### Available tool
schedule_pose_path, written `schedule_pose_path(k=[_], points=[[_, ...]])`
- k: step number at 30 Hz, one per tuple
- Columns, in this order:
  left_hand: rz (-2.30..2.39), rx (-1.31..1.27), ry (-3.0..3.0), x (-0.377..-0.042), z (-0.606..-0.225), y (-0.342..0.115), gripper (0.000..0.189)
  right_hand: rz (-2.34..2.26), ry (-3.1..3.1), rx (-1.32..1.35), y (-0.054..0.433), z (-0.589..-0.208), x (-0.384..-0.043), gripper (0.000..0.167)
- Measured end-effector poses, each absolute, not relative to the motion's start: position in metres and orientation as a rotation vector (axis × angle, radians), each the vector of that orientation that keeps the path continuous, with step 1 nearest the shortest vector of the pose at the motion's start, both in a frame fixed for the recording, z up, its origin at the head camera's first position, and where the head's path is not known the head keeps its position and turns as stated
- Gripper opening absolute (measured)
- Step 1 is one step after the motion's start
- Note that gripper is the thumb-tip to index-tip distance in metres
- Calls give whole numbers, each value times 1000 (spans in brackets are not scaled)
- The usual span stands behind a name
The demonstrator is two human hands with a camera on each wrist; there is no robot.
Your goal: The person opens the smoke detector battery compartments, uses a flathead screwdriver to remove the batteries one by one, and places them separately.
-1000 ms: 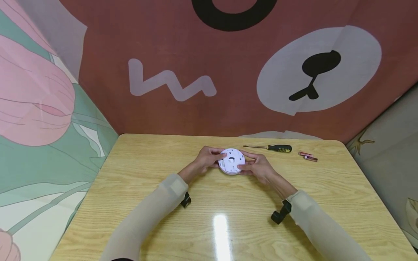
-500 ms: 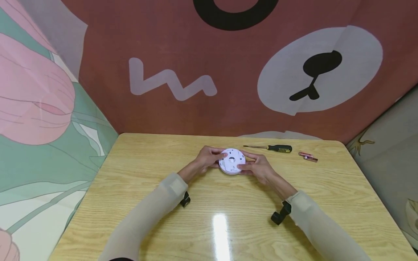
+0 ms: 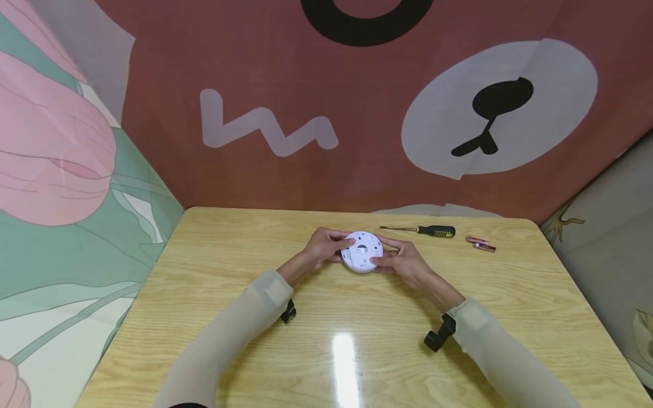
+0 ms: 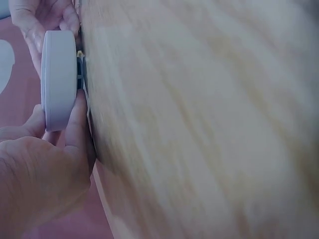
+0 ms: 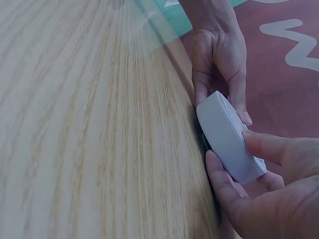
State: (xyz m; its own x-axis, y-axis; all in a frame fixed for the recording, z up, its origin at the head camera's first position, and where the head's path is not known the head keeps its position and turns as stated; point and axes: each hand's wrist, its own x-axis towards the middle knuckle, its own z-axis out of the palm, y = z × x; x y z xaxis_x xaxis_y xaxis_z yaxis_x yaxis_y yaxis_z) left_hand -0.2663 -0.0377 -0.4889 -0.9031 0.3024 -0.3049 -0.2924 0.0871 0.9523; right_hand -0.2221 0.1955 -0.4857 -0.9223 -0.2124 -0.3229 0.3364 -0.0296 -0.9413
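Note:
A round white smoke alarm (image 3: pixel 359 262) is held near the far side of the table, its back face up, with small slots and a central hole. My left hand (image 3: pixel 321 248) grips its left edge, thumb over the top face and fingers below. From the right, my right hand (image 3: pixel 406 263) pinches the opposite edge the same way. In the left wrist view the alarm's plain side wall (image 4: pixel 61 79) shows edge-on, with dark vents on the underside close over the tabletop. The right wrist view has the thick white rim (image 5: pixel 224 134) between both hands.
Behind the alarm to the right lies a screwdriver (image 3: pixel 436 231) with a black and yellow handle. Two small reddish batteries (image 3: pixel 477 240) lie further right. The wooden table (image 3: pixel 306 351) ends at a patterned cloth backdrop (image 3: pixel 255 181).

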Motion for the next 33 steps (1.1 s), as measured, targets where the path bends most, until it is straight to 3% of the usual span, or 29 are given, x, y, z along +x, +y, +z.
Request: schedule_pose_path(k=[11,33], points=[[1897,2,1943,-267,-490,-36,30,-1986,1941,185,190,-488,-221,81],[1898,-27,1956,-266,-489,-37,29,-1920,2080,142,185,-487,-220,80]])
